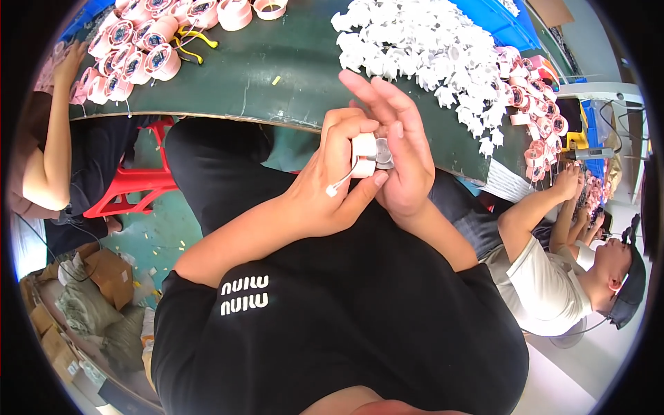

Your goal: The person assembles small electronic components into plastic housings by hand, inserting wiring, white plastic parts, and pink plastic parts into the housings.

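Left hand gripped a small white round part with closed fingers, right hand pressed a grey disc onto it, fingers half-open, above the green bench.

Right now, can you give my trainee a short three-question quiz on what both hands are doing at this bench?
1. True or false: the left hand and the right hand both touch the small white round part.
2. Which lies on the green table beyond the right hand? A: a pile of white plastic parts. B: a stack of metal trays.
3. Fill in: the stool to the left is ____ in colour.

Key: 1 true; 2 A; 3 red.
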Demonstrator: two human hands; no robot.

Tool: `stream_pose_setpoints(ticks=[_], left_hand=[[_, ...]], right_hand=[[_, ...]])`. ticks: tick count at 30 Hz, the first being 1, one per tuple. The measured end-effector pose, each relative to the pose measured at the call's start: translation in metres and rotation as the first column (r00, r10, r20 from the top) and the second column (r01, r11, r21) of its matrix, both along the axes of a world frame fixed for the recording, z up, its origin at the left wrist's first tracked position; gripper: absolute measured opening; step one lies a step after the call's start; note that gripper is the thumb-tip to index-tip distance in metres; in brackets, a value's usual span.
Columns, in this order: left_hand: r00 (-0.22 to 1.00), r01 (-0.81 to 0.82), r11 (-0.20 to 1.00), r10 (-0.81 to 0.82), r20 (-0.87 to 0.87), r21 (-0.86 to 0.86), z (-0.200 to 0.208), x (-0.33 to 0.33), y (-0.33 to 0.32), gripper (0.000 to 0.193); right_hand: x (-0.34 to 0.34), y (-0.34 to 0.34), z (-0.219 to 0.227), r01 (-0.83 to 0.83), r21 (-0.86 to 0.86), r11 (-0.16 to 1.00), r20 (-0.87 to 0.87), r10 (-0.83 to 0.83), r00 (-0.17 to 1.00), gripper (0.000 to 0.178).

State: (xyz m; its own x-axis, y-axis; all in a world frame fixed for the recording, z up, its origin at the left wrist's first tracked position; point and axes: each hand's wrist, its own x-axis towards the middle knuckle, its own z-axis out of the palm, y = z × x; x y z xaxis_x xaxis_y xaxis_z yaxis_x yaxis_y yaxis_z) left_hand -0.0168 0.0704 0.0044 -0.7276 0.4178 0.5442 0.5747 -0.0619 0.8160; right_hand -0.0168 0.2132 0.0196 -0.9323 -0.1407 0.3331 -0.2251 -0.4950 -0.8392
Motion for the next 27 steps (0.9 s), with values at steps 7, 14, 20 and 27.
stream_pose_setpoints(ticks=[7,14,20,27], left_hand=[[0.999,0.016,1.000,-0.016,0.035,0.005,0.001,0.004,-0.002,0.063],[0.998,0.029,1.000,-0.029,0.064,-0.002,-0.002,0.005,-0.002,0.061],[0.998,0.049,0.996,-0.052,0.041,0.071,-0.007,0.006,0.001,0.059],[0.981,0.189,0.977,-0.192,0.015,0.100,-0.006,-0.004,-0.018,0.057]], right_hand=[[0.002,0.000,0.001,-0.069,0.088,0.994,-0.021,0.071,0.997,0.057],[0.005,-0.002,0.000,-0.080,-0.004,0.997,0.017,0.080,0.997,0.056],[0.005,-0.008,0.001,0.151,0.328,0.933,-0.124,-0.116,0.985,0.089],[-0.004,-0.011,-0.005,0.238,0.531,0.813,-0.356,-0.040,0.934,0.112]])
